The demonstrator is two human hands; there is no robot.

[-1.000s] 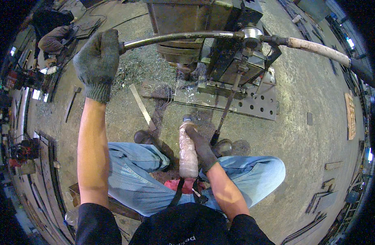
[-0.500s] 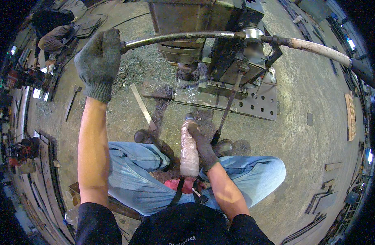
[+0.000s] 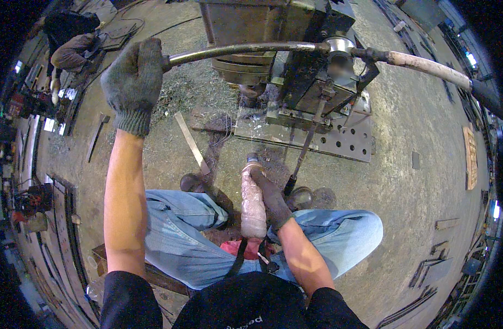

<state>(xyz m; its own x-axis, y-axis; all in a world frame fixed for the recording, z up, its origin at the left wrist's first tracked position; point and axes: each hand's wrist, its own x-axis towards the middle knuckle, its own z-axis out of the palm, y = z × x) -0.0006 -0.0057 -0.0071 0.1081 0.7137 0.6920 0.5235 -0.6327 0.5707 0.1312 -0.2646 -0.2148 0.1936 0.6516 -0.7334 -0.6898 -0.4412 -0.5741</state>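
Note:
My left hand [image 3: 132,88], in a grey knitted glove, is wrapped round the left end of a curved metal lever [image 3: 235,51]. The lever runs right to a shiny round hub [image 3: 338,46] on a drilling machine [image 3: 251,27]. Low in the middle, my right hand [image 3: 269,197], in a dark glove, grips a cloudy, crinkled plastic bottle [image 3: 252,205]. Its narrow capped top points away from me, toward the machine's spindle [image 3: 251,90]. Below the spindle lies a metal bar with a row of holes [image 3: 344,141].
A flat metal strip [image 3: 192,143] and a hammer-like tool [image 3: 98,137] lie on the floor at left. Metal shavings [image 3: 191,90] surround the machine. A pale-sleeved lever arm [image 3: 427,67] sticks out rightward. Another person [image 3: 73,44] bends over at far left. Steel pieces [image 3: 429,271] lie at right.
The bottle and my right hand have shifted very slightly left. My left hand stays on the lever almost unmoved. The other person's arm has moved at far left.

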